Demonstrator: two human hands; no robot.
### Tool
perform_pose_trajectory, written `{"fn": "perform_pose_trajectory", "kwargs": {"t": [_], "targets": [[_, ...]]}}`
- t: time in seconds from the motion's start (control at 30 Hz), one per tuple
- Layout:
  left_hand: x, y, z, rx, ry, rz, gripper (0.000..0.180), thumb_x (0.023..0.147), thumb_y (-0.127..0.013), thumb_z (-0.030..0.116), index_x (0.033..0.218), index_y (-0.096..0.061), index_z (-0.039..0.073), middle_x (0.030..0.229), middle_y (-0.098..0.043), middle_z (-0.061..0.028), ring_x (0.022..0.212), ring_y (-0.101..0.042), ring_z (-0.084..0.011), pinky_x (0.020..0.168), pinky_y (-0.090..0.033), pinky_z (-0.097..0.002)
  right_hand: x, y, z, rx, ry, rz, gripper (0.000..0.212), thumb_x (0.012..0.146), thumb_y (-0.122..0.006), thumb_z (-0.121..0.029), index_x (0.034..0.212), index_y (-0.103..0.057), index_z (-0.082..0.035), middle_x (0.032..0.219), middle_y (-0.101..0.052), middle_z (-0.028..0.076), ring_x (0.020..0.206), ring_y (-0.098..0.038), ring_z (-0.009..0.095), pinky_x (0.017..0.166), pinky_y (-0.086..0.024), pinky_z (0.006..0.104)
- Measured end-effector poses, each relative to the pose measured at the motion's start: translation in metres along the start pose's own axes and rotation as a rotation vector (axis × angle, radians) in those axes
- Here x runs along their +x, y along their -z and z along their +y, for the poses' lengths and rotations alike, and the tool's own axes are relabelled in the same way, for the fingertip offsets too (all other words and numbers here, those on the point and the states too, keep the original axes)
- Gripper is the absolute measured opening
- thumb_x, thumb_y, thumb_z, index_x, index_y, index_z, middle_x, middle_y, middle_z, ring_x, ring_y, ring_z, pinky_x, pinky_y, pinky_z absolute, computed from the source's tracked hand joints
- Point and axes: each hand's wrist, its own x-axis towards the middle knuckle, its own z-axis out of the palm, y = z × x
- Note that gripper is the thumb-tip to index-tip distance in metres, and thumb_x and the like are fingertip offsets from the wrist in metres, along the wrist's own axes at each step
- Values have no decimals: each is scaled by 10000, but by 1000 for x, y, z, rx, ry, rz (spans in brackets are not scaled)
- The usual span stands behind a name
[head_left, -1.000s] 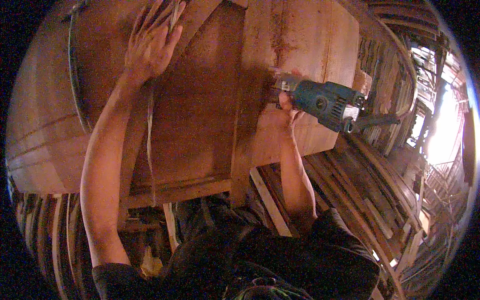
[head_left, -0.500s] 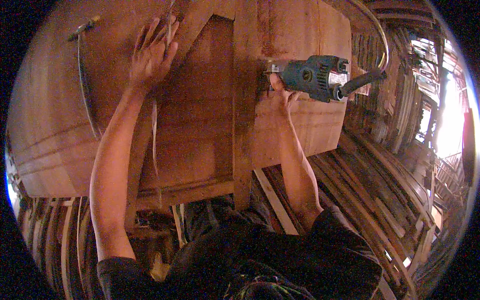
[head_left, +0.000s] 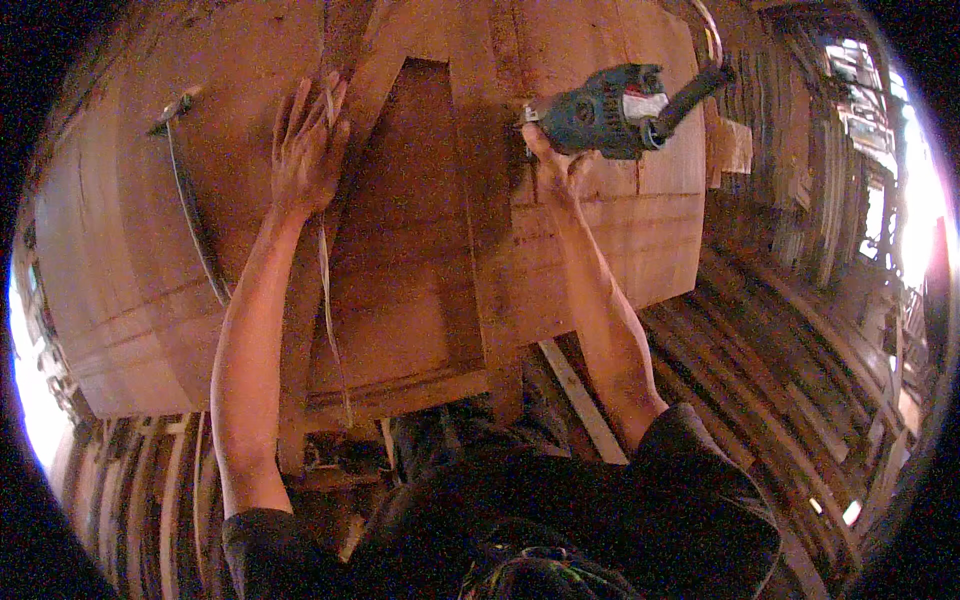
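My left hand (head_left: 308,150) lies flat on a diagonal wooden board (head_left: 365,110), its fingers stretched out. A thin pale strip (head_left: 328,290) runs between or under these fingers and trails toward me. My right hand (head_left: 552,165) is wrapped round the base end of a teal corded power tool, apparently a trim router (head_left: 600,112). The tool lies on its side, its base end beside an upright wooden bar (head_left: 483,200). Its cutting end and some right fingers are hidden. Beneath everything is a broad wooden panel (head_left: 610,235).
A hammer (head_left: 195,200) lies on the panel left of my left arm. From the router's back end, a thick cord (head_left: 695,95) leads up and away. Long wooden planks (head_left: 740,330) cover the lower right, with more timber slats (head_left: 150,490) at lower left.
The view has tilted slightly, so the panel sits differently. My right hand and the router have moved farther away along the panel. My left hand keeps about the same place.
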Motion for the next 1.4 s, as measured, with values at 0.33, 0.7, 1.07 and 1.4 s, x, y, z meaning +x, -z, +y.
{"fn": "perform_pose_trajectory", "kwargs": {"t": [0.33, 0.7, 1.07, 1.4], "targets": [[-26, -20, 6, 107, 23, -108, 541, 1109, -311, 362, 1595, -368, 130, 1670, -327, -65, 1559, -232, -337, 1280, -121, -502, -5, -12, -1, 158, -84, 23, 488, 704, -924, -143, 1107, -649, -118, 1028, -711, 31, 938, -690, 213, 869, -588, 375], [-41, -33, 8, 112, 112, -195, 559, 1115, -261, 397, 1599, -355, 134, 1681, -303, -52, 1571, -201, -319, 1281, -108, -509, -2, -13, -5, 305, -38, 15, 491, 684, -915, -107, 1096, -649, -79, 951, -738, 47, 851, -721, 206, 797, -616, 386], [-57, -26, 21, 45, 82, -98, 530, 1112, -300, 382, 1568, -423, 140, 1652, -365, -56, 1556, -247, -328, 1280, -144, -496, -12, -11, 1, 373, -104, 9, 612, 664, -928, -128, 1181, -604, -85, 1016, -725, 52, 902, -710, 213, 839, -598, 377], [-59, -22, 33, 13, 77, -75, 556, 1103, -289, 417, 1574, -412, 147, 1654, -362, -48, 1558, -239, -325, 1282, -135, -495, 0, -5, 18, 212, 57, 11, 405, 737, -887, -78, 1077, -667, -72, 995, -725, 44, 897, -710, 180, 830, -588, 361]]}}
